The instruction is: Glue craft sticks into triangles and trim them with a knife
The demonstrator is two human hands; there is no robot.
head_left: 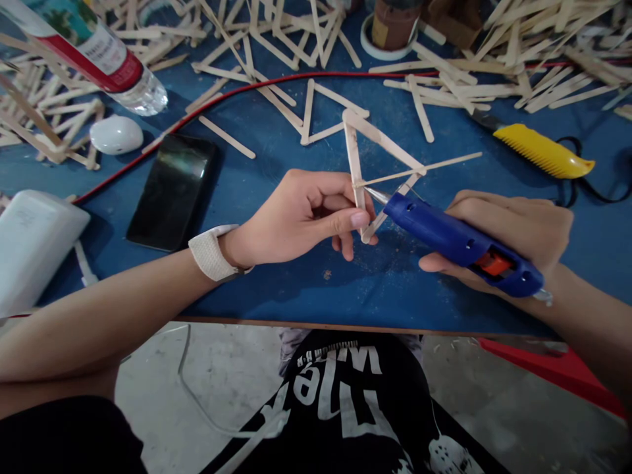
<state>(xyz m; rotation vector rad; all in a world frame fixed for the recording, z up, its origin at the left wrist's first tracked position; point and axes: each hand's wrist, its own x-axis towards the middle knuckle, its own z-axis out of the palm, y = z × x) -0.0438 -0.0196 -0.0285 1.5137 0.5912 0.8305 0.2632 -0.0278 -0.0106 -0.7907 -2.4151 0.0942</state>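
My left hand [316, 214] pinches the lower corner of a triangular frame of popsicle sticks [351, 155], holding it up over the blue table. A thin wooden stick [449, 161] lies across the frame and pokes out to the right. In my right hand [513, 220] is a blue glue gun [439, 234], its fingers wrapped round the body. The metal nozzle [378, 195] points left and meets or nearly meets the frame's left side, close to the thin stick's end. Part of the frame's lower right side is hidden behind the nozzle.
Loose popsicle sticks [513, 59] and joined frames [309, 112] cover the back. A red cable [232, 95] crosses the table. At left are a phone [170, 191], white earbud case [116, 135], white adapter [39, 243] and bottle [108, 59]. A yellow cutter [540, 150] lies right.
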